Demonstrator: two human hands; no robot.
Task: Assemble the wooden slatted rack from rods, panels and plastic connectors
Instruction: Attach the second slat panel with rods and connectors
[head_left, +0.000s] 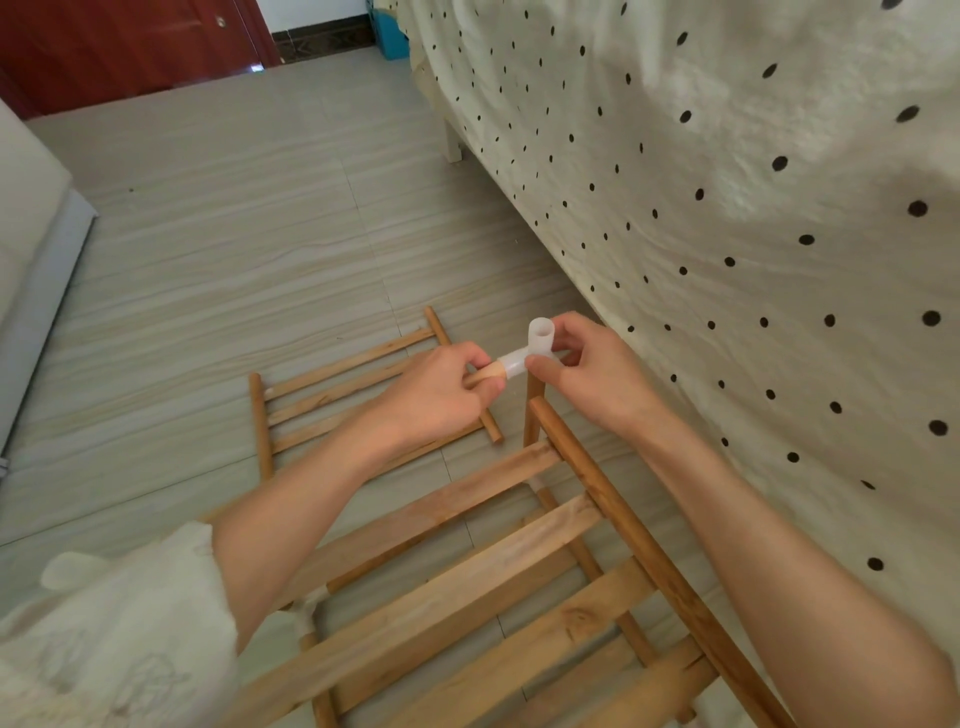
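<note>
My right hand grips a translucent white plastic connector that sits on top of an upright rod of the partly built wooden rack. One socket of the connector points up and stands empty. My left hand holds the end of a short wooden rod, whose tip is in the connector's side socket. A loose slatted panel lies flat on the floor beyond my hands. Another plastic connector joins rods lower in the rack, under my left forearm.
A bed draped in a cream cloth with black dots fills the right side. A pale sofa edge runs along the left. The grey tiled floor stretches to a red-brown door at the back. A blue bin stands far off.
</note>
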